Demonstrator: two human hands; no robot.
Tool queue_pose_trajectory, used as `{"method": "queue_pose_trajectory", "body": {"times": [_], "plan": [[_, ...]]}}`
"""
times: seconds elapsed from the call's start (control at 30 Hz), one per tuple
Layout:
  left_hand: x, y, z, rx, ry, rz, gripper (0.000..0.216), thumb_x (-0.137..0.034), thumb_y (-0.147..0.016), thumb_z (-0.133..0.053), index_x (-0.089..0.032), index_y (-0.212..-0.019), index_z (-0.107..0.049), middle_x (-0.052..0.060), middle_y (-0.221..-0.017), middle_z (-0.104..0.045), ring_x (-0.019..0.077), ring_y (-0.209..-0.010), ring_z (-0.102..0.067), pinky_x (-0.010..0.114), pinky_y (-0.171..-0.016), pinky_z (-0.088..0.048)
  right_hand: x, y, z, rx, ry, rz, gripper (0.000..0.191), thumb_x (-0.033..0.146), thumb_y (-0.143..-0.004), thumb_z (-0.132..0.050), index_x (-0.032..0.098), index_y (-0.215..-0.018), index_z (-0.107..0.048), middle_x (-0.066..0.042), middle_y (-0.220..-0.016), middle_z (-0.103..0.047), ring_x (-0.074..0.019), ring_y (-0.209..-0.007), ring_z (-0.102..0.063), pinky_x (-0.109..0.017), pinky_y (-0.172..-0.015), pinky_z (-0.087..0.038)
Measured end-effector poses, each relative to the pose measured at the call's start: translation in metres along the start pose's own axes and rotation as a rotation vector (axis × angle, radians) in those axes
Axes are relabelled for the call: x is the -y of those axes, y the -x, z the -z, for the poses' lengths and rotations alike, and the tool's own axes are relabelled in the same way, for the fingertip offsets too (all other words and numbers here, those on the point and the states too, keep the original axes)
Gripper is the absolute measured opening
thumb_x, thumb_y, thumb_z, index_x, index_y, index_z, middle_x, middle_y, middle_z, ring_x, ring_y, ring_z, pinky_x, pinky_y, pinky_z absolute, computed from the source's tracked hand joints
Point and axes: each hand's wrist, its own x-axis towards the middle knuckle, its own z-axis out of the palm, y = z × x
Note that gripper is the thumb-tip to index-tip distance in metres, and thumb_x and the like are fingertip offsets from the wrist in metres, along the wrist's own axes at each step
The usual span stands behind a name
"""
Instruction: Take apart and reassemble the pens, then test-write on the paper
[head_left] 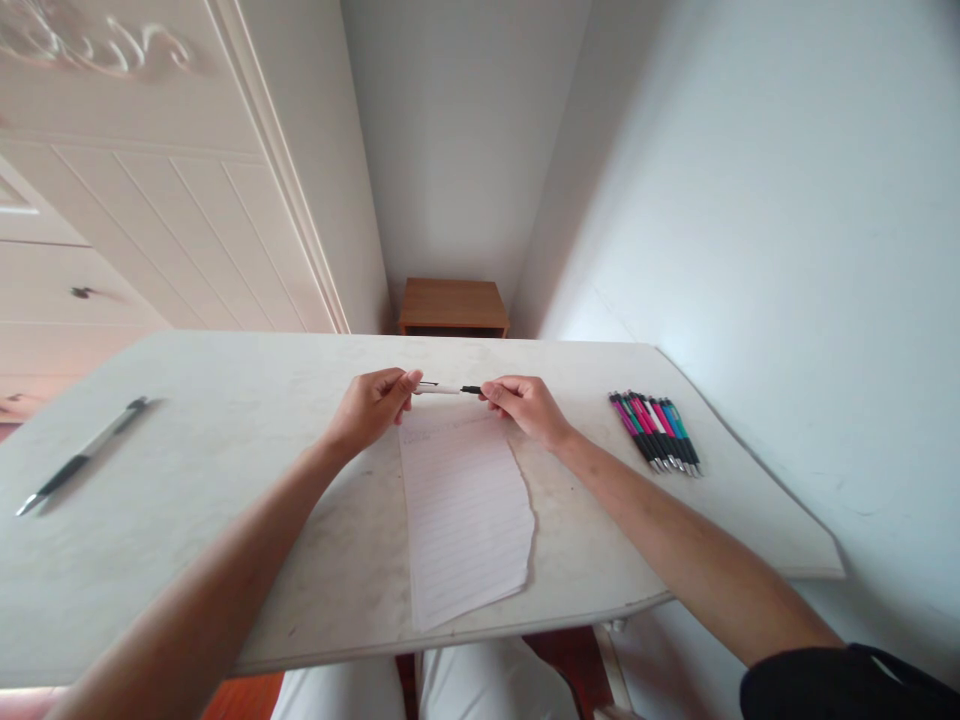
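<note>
Over the top of the paper, a white and black pen (448, 389) lies level between my two hands. My left hand (381, 402) is closed on its white end, where a dark clip shows. The fingers of my right hand (527, 404) pinch the black end. Whether the white and black parts are joined or slightly apart, I cannot tell. Below the hands lies a torn-edged sheet of lined paper (466, 520), with faint writing along its top.
Several coloured pens (654, 432) with black grips lie in a row on the right of the white table (247, 430). A single white and black pen (84, 455) rests at the far left. Beyond the table stand a wooden box-like stand (454, 303) and a white cabinet (150, 220); a wall runs along the right.
</note>
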Motion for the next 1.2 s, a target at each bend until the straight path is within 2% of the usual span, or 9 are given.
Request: {"method": "queue_pose_trajectory", "body": {"times": [0.1, 0.37, 0.53, 0.7, 1.03, 1.2], "plan": [[0.0, 0.0, 0.0, -0.025, 0.013, 0.046, 0.051, -0.059, -0.09, -0.044, -0.018, -0.06, -0.054, -0.002, -0.044, -0.05, 0.0112, -0.042, -0.047, 0.021, -0.045, -0.036, -0.001, 0.0, 0.0, -0.008, -0.012, 0.001, 0.051, 0.065, -0.075, -0.065, 0.015, -0.077, -0.072, -0.003, -0.065, -0.063, -0.0127, -0.057, -0.053, -0.025, -0.057, -0.044], [0.004, -0.002, 0.001, -0.049, 0.032, 0.046, 0.052, -0.059, -0.09, -0.044, -0.018, -0.058, -0.052, -0.001, -0.044, -0.051, 0.0113, -0.043, -0.046, 0.022, -0.047, -0.036, 0.002, -0.001, 0.002, -0.009, -0.068, 0.028, 0.041, 0.056, -0.072, -0.071, 0.016, -0.077, -0.072, -0.003, -0.069, -0.065, -0.0127, -0.06, -0.054, -0.026, -0.06, -0.045], [0.005, -0.004, 0.001, -0.05, 0.07, 0.069, 0.053, -0.06, -0.089, -0.044, -0.018, -0.058, -0.052, -0.001, -0.044, -0.051, 0.0108, -0.041, -0.046, 0.022, -0.045, -0.035, 0.0, -0.002, 0.004, -0.008, -0.131, 0.025, 0.039, 0.05, -0.066, -0.078, 0.016, -0.085, -0.072, -0.003, -0.077, -0.069, -0.0131, -0.065, -0.057, -0.027, -0.063, -0.047], [0.007, -0.004, 0.0, -0.053, 0.093, 0.088, 0.053, -0.061, -0.088, -0.045, -0.018, -0.059, -0.053, -0.001, -0.043, -0.051, 0.0107, -0.04, -0.045, 0.021, -0.042, -0.034, 0.002, -0.003, 0.005, -0.028, -0.193, 0.023, 0.039, 0.045, -0.061, -0.082, 0.016, -0.085, -0.072, -0.004, -0.081, -0.07, -0.014, -0.07, -0.06, -0.028, -0.067, -0.048], [0.016, -0.006, 0.001, -0.041, 0.106, 0.124, 0.052, -0.061, -0.089, -0.043, -0.017, -0.063, -0.054, -0.001, -0.045, -0.051, 0.01, -0.04, -0.044, 0.021, -0.043, -0.034, 0.004, -0.008, 0.019, -0.085, -0.2, 0.074, 0.036, 0.043, -0.063, -0.083, 0.017, -0.086, -0.073, -0.002, -0.075, -0.067, -0.0114, -0.064, -0.055, -0.025, -0.059, -0.045], [0.013, -0.006, 0.004, -0.045, 0.007, 0.102, 0.049, -0.058, -0.089, -0.043, -0.018, -0.062, -0.053, -0.002, -0.045, -0.051, 0.0106, -0.041, -0.044, 0.022, -0.046, -0.035, 0.006, -0.01, 0.026, -0.086, -0.205, 0.076, 0.033, 0.04, -0.063, -0.083, 0.017, -0.086, -0.073, 0.0, -0.068, -0.064, -0.0109, -0.061, -0.052, -0.026, -0.057, -0.044]]}}
